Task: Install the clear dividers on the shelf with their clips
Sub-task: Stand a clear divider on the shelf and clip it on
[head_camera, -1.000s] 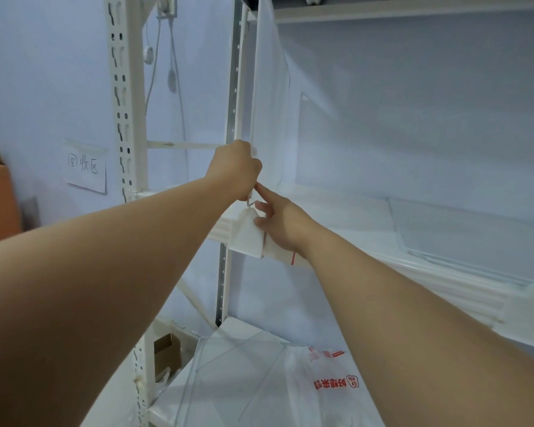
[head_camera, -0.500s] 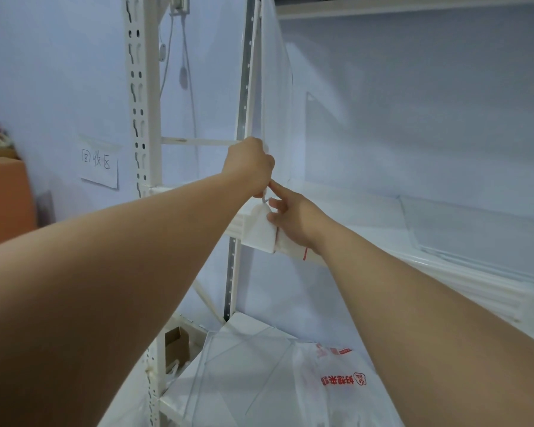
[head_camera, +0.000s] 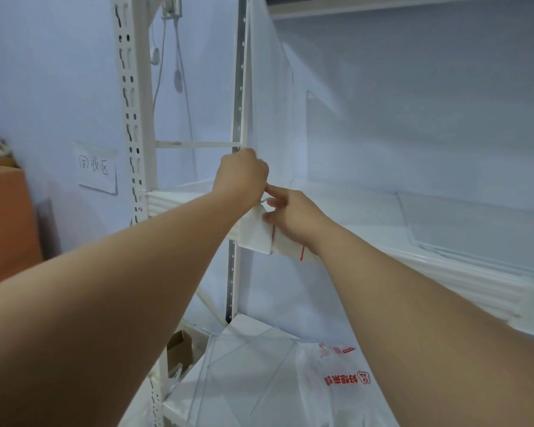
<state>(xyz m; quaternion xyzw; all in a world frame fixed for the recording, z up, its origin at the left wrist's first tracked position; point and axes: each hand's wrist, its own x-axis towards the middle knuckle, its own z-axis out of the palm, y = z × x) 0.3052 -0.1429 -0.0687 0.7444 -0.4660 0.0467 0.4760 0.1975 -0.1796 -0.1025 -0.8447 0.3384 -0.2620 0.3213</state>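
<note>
Both hands [head_camera: 244,177] [head_camera: 290,215] pinch divider's [head_camera: 270,103] clip [head_camera: 263,201].

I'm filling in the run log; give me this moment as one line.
step: clipping upright clear divider at shelf front edge | left hand: closed at divider base | right hand: forefinger pressing there | clip: hidden

Both forearms bare to frame edge; no sleeves, watch or rings visible on left hand [head_camera: 242,177] or right hand [head_camera: 293,217].
</note>
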